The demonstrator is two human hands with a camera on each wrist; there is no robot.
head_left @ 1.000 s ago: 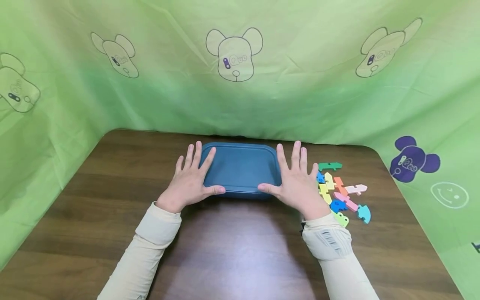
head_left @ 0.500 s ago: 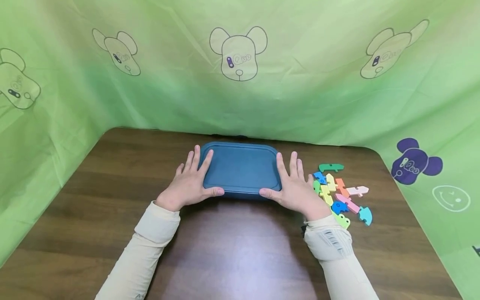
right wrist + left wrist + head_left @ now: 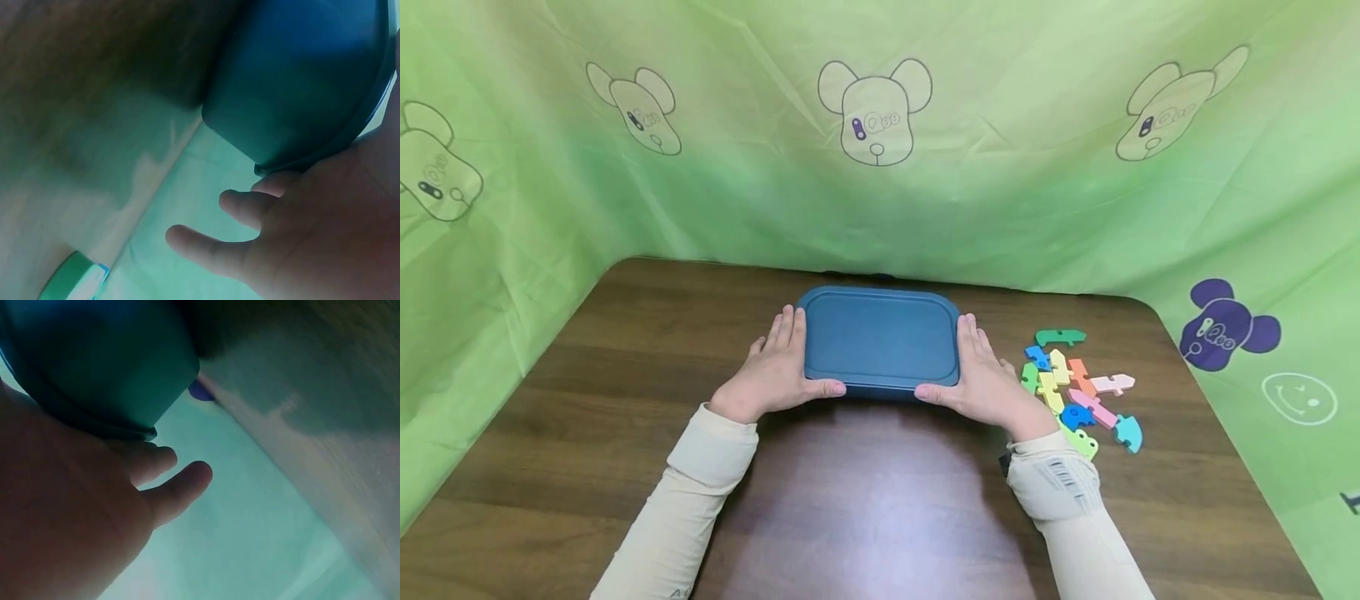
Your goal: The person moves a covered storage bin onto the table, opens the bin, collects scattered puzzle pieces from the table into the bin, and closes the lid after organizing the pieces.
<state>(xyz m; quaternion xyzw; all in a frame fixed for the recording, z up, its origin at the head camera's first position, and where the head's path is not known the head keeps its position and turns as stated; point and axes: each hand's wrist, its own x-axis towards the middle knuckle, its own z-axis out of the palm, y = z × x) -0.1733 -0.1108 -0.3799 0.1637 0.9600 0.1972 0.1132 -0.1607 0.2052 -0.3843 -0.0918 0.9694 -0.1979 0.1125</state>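
A dark blue lidded box (image 3: 880,337) stands on the table in the middle of the head view. My left hand (image 3: 767,371) lies along its left side, fingers straight and thumb stretched along the front edge. On the opposite side, my right hand (image 3: 987,379) mirrors this, its fingers held together against the lid's rim. Both wrist views show the box's tapered wall, with the left hand (image 3: 69,494) and the right hand (image 3: 312,219) at the rim. Some fingertips there reach past the box's far corner. What the box contains is hidden.
Several colourful puzzle pieces lie to the right of my right hand, among them a green piece (image 3: 1060,337), a pink piece (image 3: 1092,408) and a teal piece (image 3: 1128,433). A green printed curtain (image 3: 880,217) hangs behind the brown wooden table (image 3: 865,517).
The spread fingers of both hands have drawn together and come off the lid's top to lie along the box's sides. The box and puzzle pieces stay in place.
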